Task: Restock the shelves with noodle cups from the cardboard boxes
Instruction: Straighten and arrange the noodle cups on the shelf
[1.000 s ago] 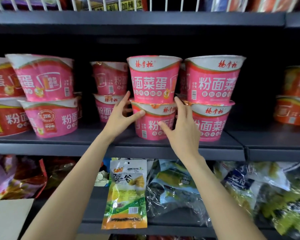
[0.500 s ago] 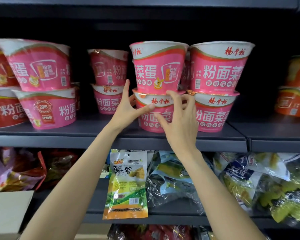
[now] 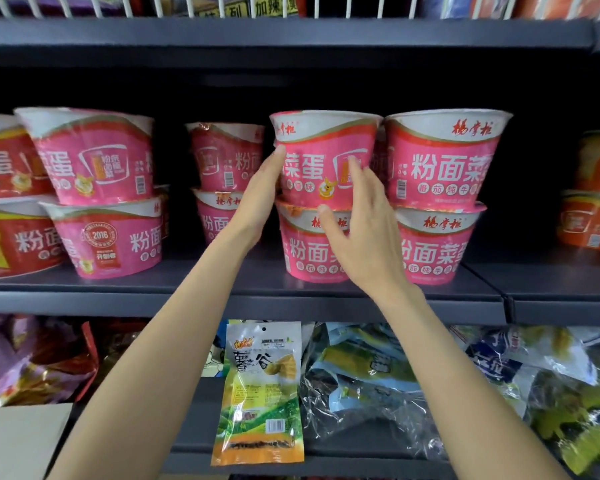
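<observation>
Pretty clearly a small shop or convenience store I was looking at. Dark grey metal retail shelving [image 3: 257,299] ran across the whole view, and identical pink-and-white paper noodle cups [image 3: 444,157] sat two high in rows with printed labels and barcodes facing out. Orange cups of the same kind [image 3: 593,220] stood further right. The shelf below was stuffed with sealed snack packets, including a yellow-green plastic pouch [image 3: 260,393], and white wire dividers [image 3: 187,5] fenced off more goods up top.

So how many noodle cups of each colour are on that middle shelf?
Pink cups: 8 in plain view; slivers behind might be more
Red cups: 2
Orange cups: 2
Total: 12
</observation>
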Tool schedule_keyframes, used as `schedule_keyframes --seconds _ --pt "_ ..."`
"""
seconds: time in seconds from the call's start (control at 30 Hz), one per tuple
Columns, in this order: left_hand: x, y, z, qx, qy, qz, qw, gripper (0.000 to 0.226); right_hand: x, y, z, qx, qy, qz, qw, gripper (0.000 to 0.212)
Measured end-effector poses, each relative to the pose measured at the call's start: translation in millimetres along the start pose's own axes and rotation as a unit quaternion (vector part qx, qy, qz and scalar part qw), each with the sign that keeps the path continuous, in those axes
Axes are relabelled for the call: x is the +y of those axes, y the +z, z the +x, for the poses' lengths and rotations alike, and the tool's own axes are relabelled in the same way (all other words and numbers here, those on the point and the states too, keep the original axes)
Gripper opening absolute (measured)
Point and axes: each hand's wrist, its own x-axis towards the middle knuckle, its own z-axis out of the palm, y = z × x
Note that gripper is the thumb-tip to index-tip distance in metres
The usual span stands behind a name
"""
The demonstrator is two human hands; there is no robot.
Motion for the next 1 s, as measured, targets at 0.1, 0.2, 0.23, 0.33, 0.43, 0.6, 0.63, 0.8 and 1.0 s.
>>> schedule_keyframes --seconds 0.1,0.2,0.23,0.33,0.43,0.6,0.63,0.8,1.0 --pt "-0.7 1.2 -18.9 0.057 0.077 -0.002 0.995 0.046 0.2 -8.7 10.5 -0.030 0.030 0.077 0.996 0.080" --pt "-7.8 2.7 -35.6 0.100 0.152 0.077 0.980 0.052 5.6 -15.0 24.0 -0.064 0.060 0.102 0.991 0.087" --pt "-11.0 4.3 -36.0 0.096 0.164 0.111 0.975 0.057 7.6 -15.8 28.4 -0.073 0.069 0.094 0.990 0.089" --pt "-14.6 8.5 -31.3 0.089 0.146 0.136 0.976 0.073 11.6 -16.0 37.8 -0.069 0.083 0.037 0.993 0.084" --pt "-14.7 10.8 -26.9 0.099 0.099 0.106 0.984 0.082 10.1 -16.3 38.0 -0.042 0.078 0.005 0.996 0.080" --pt "-17.6 8.2 -23.2 0.094 0.093 0.132 0.982 0.084 9.2 -13.9 33.8 -0.059 0.074 0.007 0.995 0.074" --pt "-17.4 6.9 -23.6 0.090 0.093 0.133 0.983 0.079 10.0 -13.2 33.5 -0.064 0.081 0.015 0.995 0.073" --pt "-14.5 -10.3 -47.3 0.144 0.189 0.199 0.951 0.045 -6.8 -8.1 7.9 0.131 -0.035 0.017 0.991 0.045" --pt "-51.9 -74.4 -58.9 0.260 0.235 0.298 0.888 0.031 -57.8 52.8 -16.7 0.030 -0.209 0.142 0.967 0.031"
